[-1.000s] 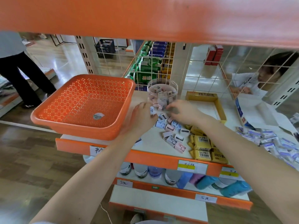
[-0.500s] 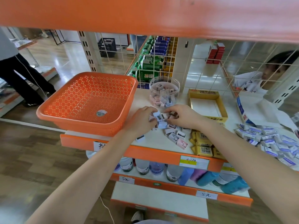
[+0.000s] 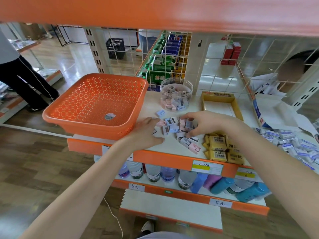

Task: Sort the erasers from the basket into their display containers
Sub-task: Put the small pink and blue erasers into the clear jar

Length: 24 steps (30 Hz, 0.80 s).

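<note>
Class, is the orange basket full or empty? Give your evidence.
Empty. The orange basket shows a bare perforated floor with only a sticker; the pastel erasers lie outside it on the shelf.

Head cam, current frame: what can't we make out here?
All head view.
Whether the right hand pinches any of the pastel erasers: its own curled fingers cover the contact.
Anything under the left hand: the palm hides it.
Print on the price labels: too small.
Blue-and-white packs: pile cut off by the right edge.
Whatever lies above the upper shelf: its blurred orange edge blocks it.
</note>
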Tool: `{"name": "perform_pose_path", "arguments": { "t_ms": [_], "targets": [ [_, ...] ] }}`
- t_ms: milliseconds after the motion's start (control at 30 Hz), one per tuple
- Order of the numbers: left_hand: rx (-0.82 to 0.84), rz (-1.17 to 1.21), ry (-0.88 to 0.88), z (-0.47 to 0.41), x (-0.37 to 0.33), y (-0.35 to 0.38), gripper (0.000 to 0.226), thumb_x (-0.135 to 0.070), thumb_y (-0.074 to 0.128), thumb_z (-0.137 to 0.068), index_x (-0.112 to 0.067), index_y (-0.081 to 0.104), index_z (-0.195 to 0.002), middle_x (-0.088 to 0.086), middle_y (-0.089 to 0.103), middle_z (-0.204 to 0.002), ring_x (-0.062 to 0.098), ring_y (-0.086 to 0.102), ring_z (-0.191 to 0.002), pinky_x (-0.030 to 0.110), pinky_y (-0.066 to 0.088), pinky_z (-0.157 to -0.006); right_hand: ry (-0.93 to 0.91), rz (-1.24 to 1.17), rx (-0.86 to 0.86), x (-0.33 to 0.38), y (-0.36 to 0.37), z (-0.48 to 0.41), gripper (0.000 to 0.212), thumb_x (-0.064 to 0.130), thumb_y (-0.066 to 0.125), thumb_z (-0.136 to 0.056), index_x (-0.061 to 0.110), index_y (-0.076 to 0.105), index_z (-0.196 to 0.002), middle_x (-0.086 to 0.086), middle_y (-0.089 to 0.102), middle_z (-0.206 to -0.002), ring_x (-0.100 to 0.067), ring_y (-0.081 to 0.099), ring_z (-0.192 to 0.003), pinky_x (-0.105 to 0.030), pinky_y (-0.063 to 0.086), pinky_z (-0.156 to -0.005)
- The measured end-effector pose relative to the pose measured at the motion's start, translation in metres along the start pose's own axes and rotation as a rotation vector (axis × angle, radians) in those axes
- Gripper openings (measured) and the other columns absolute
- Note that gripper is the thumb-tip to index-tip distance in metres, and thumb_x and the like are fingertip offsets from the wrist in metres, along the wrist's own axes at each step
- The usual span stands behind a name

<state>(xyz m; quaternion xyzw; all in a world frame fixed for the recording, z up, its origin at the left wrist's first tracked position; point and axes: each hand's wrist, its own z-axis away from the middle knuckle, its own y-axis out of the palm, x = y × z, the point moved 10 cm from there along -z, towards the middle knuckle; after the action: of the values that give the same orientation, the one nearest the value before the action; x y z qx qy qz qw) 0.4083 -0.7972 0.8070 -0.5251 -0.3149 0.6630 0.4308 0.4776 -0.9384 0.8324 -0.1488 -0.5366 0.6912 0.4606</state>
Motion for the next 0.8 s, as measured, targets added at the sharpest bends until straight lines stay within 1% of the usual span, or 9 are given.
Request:
{"name": "perform_pose_path", "arguments": {
  "t_ms": [100,167,233,333,467,567,633,700,800],
  "targets": [
    [0.101,-0.013,-0.002,0.007,0.001,0.007,0.087,-0.035,0.066,-0.087,-0.024,0.009,-0.152,0.0,-0.006,-0.16,0.02,0.003,-0.146,0.034,0.016,-0.116,-0.035,0.049,0.085,0.005,0.012,0.004,0.096,0.033,0.078,-0.072,0.036,0.018,-0.147,0.002,0.039,-0.146,-0.02,0.043,-0.126,-0.032,0.039,-0.099],
    [0.1,-0.004,-0.001,0.008,0.002,0.006,0.086,-0.024,0.067,-0.086,-0.024,0.012,-0.152,0.001,-0.005,-0.159,0.019,0.004,-0.146,0.033,0.017,-0.115,-0.051,0.086,0.077,0.009,0.014,0.006,0.098,0.026,0.078,-0.073,0.035,0.017,-0.148,-0.001,0.039,-0.145,-0.022,0.044,-0.126,-0.033,0.04,-0.098],
    [0.054,0.006,-0.014,0.007,0.005,0.002,0.08,-0.018,0.067,-0.086,-0.026,0.02,-0.15,0.003,0.005,-0.158,0.023,0.014,-0.144,0.033,0.023,-0.114,-0.072,0.081,0.03,0.014,0.012,0.005,0.092,0.023,0.076,-0.075,0.033,0.021,-0.148,-0.002,0.042,-0.143,-0.022,0.044,-0.125,-0.034,0.04,-0.099],
    [-0.04,0.084,-0.053,0.004,0.012,-0.003,0.073,-0.019,0.07,-0.084,-0.029,0.032,-0.145,0.005,0.019,-0.152,0.026,0.032,-0.135,0.035,0.032,-0.11,-0.082,0.038,-0.057,0.019,0.008,0.002,0.082,0.027,0.074,-0.076,0.028,0.029,-0.145,-0.005,0.046,-0.138,-0.022,0.045,-0.123,-0.034,0.04,-0.099],
    [-0.147,0.186,0.003,0.006,0.0,-0.003,0.063,-0.024,0.072,-0.083,-0.028,0.041,-0.139,0.004,0.033,-0.141,0.021,0.05,-0.112,0.032,0.043,-0.096,-0.124,-0.042,-0.167,0.031,0.006,0.002,0.076,0.032,0.074,-0.079,0.027,0.034,-0.143,-0.004,0.045,-0.138,-0.02,0.043,-0.125,-0.029,0.036,-0.098],
    [-0.201,0.16,0.042,0.008,-0.006,-0.003,0.061,-0.03,0.071,-0.082,-0.031,0.043,-0.136,0.0,0.037,-0.138,0.02,0.051,-0.111,0.037,0.045,-0.095,-0.142,-0.163,-0.208,0.032,-0.002,0.004,0.066,0.027,0.071,-0.082,0.03,0.04,-0.14,0.001,0.048,-0.139,-0.015,0.049,-0.118,-0.021,0.037,-0.09],
    [-0.213,0.173,0.06,0.013,-0.007,-0.005,0.059,-0.03,0.069,-0.084,-0.03,0.043,-0.136,-0.001,0.037,-0.137,0.019,0.048,-0.113,0.035,0.043,-0.097,-0.118,-0.22,-0.233,0.021,-0.013,0.007,0.057,0.026,0.068,-0.084,0.035,0.045,-0.135,0.003,0.053,-0.132,-0.01,0.056,-0.101,-0.021,0.039,-0.082],
    [-0.233,0.191,0.079,0.018,-0.007,-0.011,0.052,-0.028,0.065,-0.088,-0.03,0.044,-0.136,-0.002,0.037,-0.136,0.015,0.045,-0.111,0.03,0.04,-0.096,-0.078,-0.217,-0.259,0.006,-0.026,0.012,0.049,0.018,0.063,-0.088,0.035,0.049,-0.132,0.003,0.055,-0.127,-0.007,0.057,-0.09,-0.021,0.042,-0.076],
    [-0.274,0.214,0.101,0.026,-0.011,-0.019,0.045,-0.031,0.06,-0.091,-0.03,0.046,-0.134,-0.005,0.038,-0.136,0.008,0.045,-0.103,0.026,0.041,-0.088,-0.004,-0.106,-0.238,-0.013,-0.035,0.016,0.053,0.001,0.054,-0.087,0.03,0.051,-0.132,0.0,0.055,-0.127,-0.007,0.053,-0.094,-0.024,0.043,-0.08]
  ]
}}
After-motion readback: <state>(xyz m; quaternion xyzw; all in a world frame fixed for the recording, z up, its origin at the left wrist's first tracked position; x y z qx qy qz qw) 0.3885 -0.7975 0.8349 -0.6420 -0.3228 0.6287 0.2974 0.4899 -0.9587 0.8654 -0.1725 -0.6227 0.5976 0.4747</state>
